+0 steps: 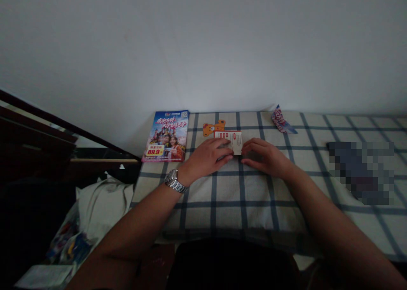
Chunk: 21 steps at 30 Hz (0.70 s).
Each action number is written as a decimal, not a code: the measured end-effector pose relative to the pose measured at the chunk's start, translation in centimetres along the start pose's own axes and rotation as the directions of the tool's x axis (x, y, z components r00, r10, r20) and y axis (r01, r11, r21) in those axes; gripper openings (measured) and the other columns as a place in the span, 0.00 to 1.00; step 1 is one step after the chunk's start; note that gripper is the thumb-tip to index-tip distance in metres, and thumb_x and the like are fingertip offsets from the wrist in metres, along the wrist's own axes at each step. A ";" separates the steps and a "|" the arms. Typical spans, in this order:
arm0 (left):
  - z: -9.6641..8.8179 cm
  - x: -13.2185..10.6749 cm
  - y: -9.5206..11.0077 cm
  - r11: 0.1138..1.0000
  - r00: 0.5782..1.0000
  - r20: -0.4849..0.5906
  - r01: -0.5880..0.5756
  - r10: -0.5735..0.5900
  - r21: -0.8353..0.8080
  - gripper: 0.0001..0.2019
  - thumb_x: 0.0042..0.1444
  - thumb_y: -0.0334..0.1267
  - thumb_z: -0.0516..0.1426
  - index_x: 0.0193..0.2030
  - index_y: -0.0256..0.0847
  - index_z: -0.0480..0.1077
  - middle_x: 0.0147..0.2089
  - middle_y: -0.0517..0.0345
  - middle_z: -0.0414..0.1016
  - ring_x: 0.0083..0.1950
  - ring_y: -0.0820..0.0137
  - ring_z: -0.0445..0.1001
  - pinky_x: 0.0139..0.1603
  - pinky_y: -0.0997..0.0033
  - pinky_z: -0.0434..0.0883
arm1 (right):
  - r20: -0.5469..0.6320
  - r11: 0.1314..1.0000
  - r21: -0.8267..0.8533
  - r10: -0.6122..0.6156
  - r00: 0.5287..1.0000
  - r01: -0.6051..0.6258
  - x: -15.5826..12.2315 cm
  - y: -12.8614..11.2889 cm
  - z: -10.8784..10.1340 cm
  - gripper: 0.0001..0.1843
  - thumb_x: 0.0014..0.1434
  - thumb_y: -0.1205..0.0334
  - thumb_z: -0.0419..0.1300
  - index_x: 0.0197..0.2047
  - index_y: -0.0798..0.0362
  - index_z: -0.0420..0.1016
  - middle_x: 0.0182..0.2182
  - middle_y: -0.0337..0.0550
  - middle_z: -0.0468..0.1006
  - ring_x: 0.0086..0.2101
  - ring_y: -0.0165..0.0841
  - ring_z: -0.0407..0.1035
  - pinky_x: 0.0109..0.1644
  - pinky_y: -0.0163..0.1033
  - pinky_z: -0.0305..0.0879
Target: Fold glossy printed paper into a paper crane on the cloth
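Note:
A small printed card (pixel 235 143), white with red lettering and a red upper edge, is between my hands over the checked cloth. My left hand (pixel 211 155), a metal watch on its wrist, has its fingers across the card's left part and its thumb at the near edge. At the card's right side, my right hand (pixel 265 155) is curled, with fingertips and thumb at the edge. The fingers hide part of the card. Just behind it, an orange cartoon bear (pixel 215 127) lies on the cloth.
A colourful stack of flyers (pixel 168 136) lies at the table's left end by the wall. Toward the right are a folded printed paper (pixel 281 121) and a dark, pixelated object (pixel 356 171). Bags (pixel 100 207) stand below on the left, beside dark wooden furniture.

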<state>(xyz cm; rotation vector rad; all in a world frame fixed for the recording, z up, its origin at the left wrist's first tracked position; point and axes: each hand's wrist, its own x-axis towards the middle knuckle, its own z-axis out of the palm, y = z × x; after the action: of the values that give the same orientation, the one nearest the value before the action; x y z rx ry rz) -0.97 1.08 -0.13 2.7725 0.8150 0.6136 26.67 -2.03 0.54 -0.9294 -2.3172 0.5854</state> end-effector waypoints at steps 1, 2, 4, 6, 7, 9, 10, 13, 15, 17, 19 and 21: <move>0.0 0.0 0.0 1.000 1.000 -0.009 0.002 -0.002 0.001 0.14 0.74 0.45 0.54 0.53 0.44 0.79 0.62 0.49 0.74 0.62 0.58 0.74 0.64 0.49 0.74 | -0.005 1.000 -0.012 0.005 1.000 -0.005 0.0 0.2 0.1 0.08 0.67 0.58 0.66 0.48 0.48 0.75 0.47 0.49 0.78 0.48 0.43 0.75 0.55 0.50 0.74; 0.0 0.0 0.0 1.000 1.000 -0.017 0.003 -0.003 0.002 0.14 0.74 0.45 0.54 0.53 0.44 0.79 0.62 0.49 0.75 0.62 0.58 0.74 0.64 0.49 0.74 | -0.009 1.000 -0.021 0.006 1.000 -0.006 0.0 0.3 0.1 0.07 0.67 0.59 0.65 0.48 0.47 0.76 0.47 0.49 0.79 0.48 0.43 0.75 0.55 0.49 0.74; 0.0 0.0 0.0 1.000 1.000 -0.026 0.007 -0.007 0.000 0.13 0.74 0.45 0.54 0.53 0.44 0.79 0.62 0.50 0.75 0.62 0.58 0.75 0.64 0.49 0.74 | -0.011 0.999 -0.035 0.017 1.000 -0.018 -0.1 0.5 0.2 0.03 0.70 0.61 0.62 0.46 0.47 0.76 0.47 0.48 0.79 0.48 0.42 0.76 0.54 0.48 0.74; 0.0 0.0 0.0 1.000 0.999 -0.032 0.016 -0.016 -0.004 0.13 0.73 0.46 0.55 0.53 0.44 0.78 0.61 0.50 0.76 0.61 0.58 0.75 0.63 0.49 0.75 | 0.000 0.998 -0.045 0.052 0.999 -0.052 -0.1 0.6 0.2 0.03 0.71 0.60 0.60 0.45 0.48 0.75 0.45 0.47 0.80 0.45 0.40 0.76 0.50 0.45 0.73; 0.0 0.0 0.1 1.000 0.999 -0.033 0.021 -0.021 -0.009 0.14 0.73 0.47 0.56 0.53 0.43 0.78 0.61 0.50 0.76 0.60 0.58 0.76 0.62 0.49 0.75 | 0.006 0.996 -0.050 0.074 0.997 -0.074 -0.1 0.5 0.2 0.04 0.72 0.59 0.60 0.44 0.48 0.75 0.43 0.46 0.80 0.43 0.39 0.76 0.48 0.44 0.73; -0.2 0.0 0.3 0.999 0.999 -0.036 0.031 -0.032 -0.022 0.14 0.72 0.48 0.57 0.54 0.42 0.78 0.60 0.49 0.77 0.60 0.59 0.76 0.62 0.50 0.75 | 0.014 0.992 -0.058 0.117 0.993 -0.116 -0.1 0.4 0.2 0.06 0.72 0.57 0.59 0.44 0.49 0.75 0.40 0.45 0.80 0.39 0.38 0.76 0.44 0.42 0.72; -0.3 0.0 0.4 0.999 0.999 -0.035 0.036 -0.037 -0.031 0.15 0.72 0.48 0.57 0.55 0.42 0.77 0.60 0.49 0.77 0.60 0.59 0.76 0.62 0.51 0.75 | 0.012 0.989 -0.062 0.133 0.991 -0.132 -0.2 0.3 0.2 0.07 0.72 0.56 0.59 0.44 0.49 0.75 0.38 0.44 0.80 0.38 0.37 0.76 0.43 0.42 0.71; -0.8 0.0 0.7 0.997 0.998 -0.025 0.056 -0.058 -0.062 0.15 0.71 0.47 0.57 0.57 0.42 0.75 0.60 0.50 0.77 0.61 0.59 0.76 0.63 0.52 0.75 | -0.003 0.983 -0.078 0.169 0.986 -0.169 -0.3 0.3 0.1 0.09 0.72 0.54 0.59 0.45 0.49 0.75 0.35 0.43 0.81 0.35 0.36 0.75 0.40 0.40 0.70; -1.0 -0.1 0.8 0.994 0.997 -0.016 0.075 -0.076 -0.074 0.14 0.71 0.45 0.56 0.56 0.42 0.74 0.59 0.50 0.77 0.60 0.60 0.76 0.62 0.54 0.76 | -0.012 0.977 -0.081 0.194 0.981 -0.195 -0.4 0.3 0.1 0.09 0.72 0.53 0.59 0.45 0.49 0.76 0.35 0.43 0.81 0.33 0.36 0.75 0.39 0.40 0.70; -1.0 -0.1 0.7 0.991 0.993 -0.019 0.113 -0.115 -0.064 0.13 0.70 0.43 0.56 0.56 0.42 0.73 0.58 0.50 0.78 0.58 0.60 0.77 0.60 0.55 0.77 | -0.009 0.974 -0.068 0.217 0.976 -0.217 -0.4 0.3 0.0 0.09 0.71 0.53 0.59 0.46 0.49 0.76 0.35 0.44 0.82 0.33 0.37 0.76 0.38 0.40 0.70; -0.9 -0.2 0.6 0.987 0.988 -0.029 0.152 -0.154 -0.047 0.13 0.71 0.43 0.56 0.56 0.42 0.73 0.56 0.50 0.79 0.55 0.61 0.79 0.57 0.56 0.78 | -0.001 0.974 -0.047 0.221 0.975 -0.221 -0.4 0.1 0.0 0.09 0.72 0.54 0.58 0.46 0.48 0.76 0.36 0.44 0.83 0.34 0.37 0.76 0.38 0.39 0.70; -0.8 -0.2 0.5 0.985 0.984 -0.042 0.171 -0.172 -0.040 0.13 0.71 0.44 0.56 0.56 0.42 0.73 0.55 0.50 0.80 0.53 0.61 0.80 0.54 0.57 0.78 | -0.002 0.976 -0.039 0.216 0.976 -0.216 -0.3 -0.1 0.0 0.09 0.72 0.54 0.57 0.46 0.48 0.75 0.36 0.44 0.83 0.34 0.37 0.76 0.39 0.39 0.70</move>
<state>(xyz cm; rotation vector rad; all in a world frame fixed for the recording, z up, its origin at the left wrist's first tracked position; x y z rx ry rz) -1.28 0.58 0.65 2.6291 1.0287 0.6538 26.86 -2.30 0.50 -1.2099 -2.2526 0.6314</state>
